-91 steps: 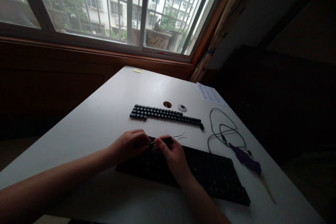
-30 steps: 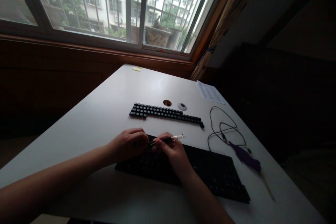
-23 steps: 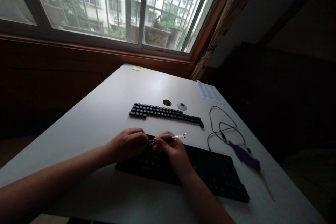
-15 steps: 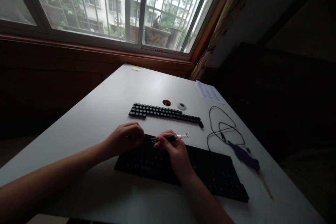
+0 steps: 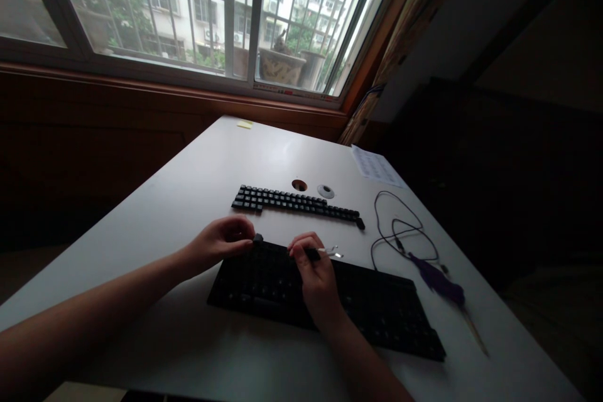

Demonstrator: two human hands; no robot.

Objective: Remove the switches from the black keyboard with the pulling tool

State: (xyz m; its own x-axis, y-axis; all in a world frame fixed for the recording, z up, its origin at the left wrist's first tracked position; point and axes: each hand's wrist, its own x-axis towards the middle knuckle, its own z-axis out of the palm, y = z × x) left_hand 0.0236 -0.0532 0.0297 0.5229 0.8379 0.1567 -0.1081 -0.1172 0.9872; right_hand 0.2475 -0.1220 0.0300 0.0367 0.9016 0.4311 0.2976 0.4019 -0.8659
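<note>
My left hand (image 5: 226, 237) is over the upper left corner of a black keyboard (image 5: 377, 304). A small dark keycap (image 5: 257, 239) sits at its pinched thumb and fingertips. My right hand (image 5: 318, 276) is closed around a keycap puller (image 5: 313, 254) with a black middle and pale wire ends pointing right. The puller's other end is hidden by my fingers. Above the keyboard, rows of loose black keycaps (image 5: 292, 201) lie on the white table.
A dark cable (image 5: 377, 245) loops on the right, beside a purple brush-like tool (image 5: 438, 279) with a thin handle. Behind the keycaps are a round cable hole (image 5: 299, 184) and its grey cover (image 5: 325, 191). A printed paper (image 5: 377, 166) lies at the far right edge.
My right hand has drawn slightly right with the puller, away from my left hand. A keycap now shows at my left fingertips, and the left fingers have turned and loosened from a fist-like curl.
</note>
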